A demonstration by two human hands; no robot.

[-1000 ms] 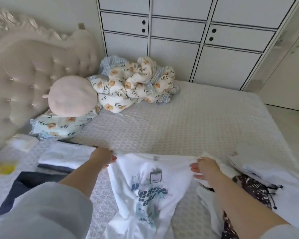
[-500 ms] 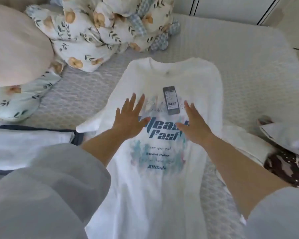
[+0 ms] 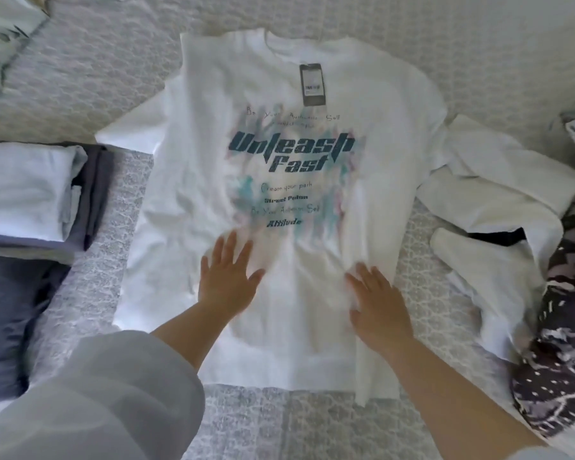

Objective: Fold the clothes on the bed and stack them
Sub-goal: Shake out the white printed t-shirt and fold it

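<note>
Shirt: a white T-shirt (image 3: 279,200) lies print-up and spread flat on the bed (image 3: 478,61); its collar points away from the person, its hem lies nearest them; a hang tag (image 3: 312,84) rests on the chest just below the collar.
Long axis: it runs straight away from the person, collar far and hem near; so the sleeves stick out to either side, the left-side sleeve (image 3: 127,134) lying flat, the other bunched against a loose white garment (image 3: 498,194).
Left hand (image 3: 226,280): flat on the lower front, fingers spread and straight, pressing the cloth and gripping nothing.
Right hand (image 3: 379,307): flat too, fingers extended, resting beside a lengthwise ridge of cloth near the shirt's right edge; it holds nothing.
Nearness: both hands sit on the lower third, either side of the midline; each is closer to its own side edge than to the collar, which lies well beyond them.
Step, as I judge it: smoothing before the first fold; side panels probably come in along the long axis, each hand taking its own edge.
Stack: folded pale and dark pieces (image 3: 34,194) lie to the left, near the shirt but apart.
Unfolded: a dark patterned garment (image 3: 558,360) waits at the right.
</note>
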